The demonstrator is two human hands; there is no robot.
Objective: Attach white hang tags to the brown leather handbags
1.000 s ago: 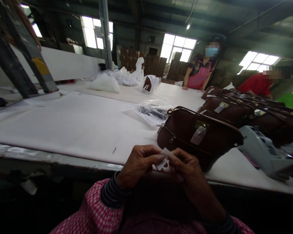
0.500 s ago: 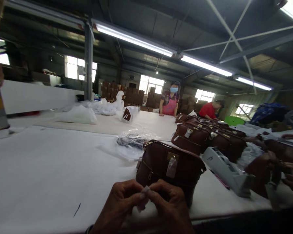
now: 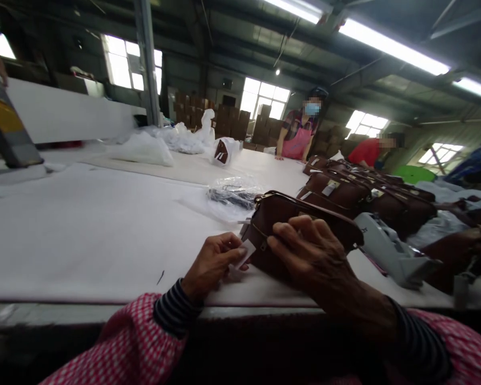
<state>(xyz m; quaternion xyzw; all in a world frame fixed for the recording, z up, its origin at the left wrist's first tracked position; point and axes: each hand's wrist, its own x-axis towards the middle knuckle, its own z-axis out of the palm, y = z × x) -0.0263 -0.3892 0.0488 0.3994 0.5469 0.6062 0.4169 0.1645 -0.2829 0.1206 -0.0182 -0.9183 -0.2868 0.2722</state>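
A dark brown bag (image 3: 276, 214) with a zip and gold-coloured fittings stands on the white table in front of me. Between its thumb and fingers, my left hand (image 3: 216, 262) pinches a small white paper piece (image 3: 245, 253), just left of the bag's lower side. My right hand (image 3: 316, 256) reaches over the front of the bag, its fingers curled at the upper front where the clasp is covered. Whether those fingertips hold anything is hidden.
A clear plastic bundle (image 3: 234, 193) lies behind the bag. To the right are a grey tape dispenser (image 3: 396, 251) and rows of brown bags (image 3: 336, 195). A person in a pink apron (image 3: 299, 141) stands across the white table (image 3: 84, 230); another in red (image 3: 364, 153) leans over.
My hands have parted. The right one has moved up onto the bag's front, while the left keeps the white piece beside it. The view has tilted down, showing my sleeves and the table's edge.
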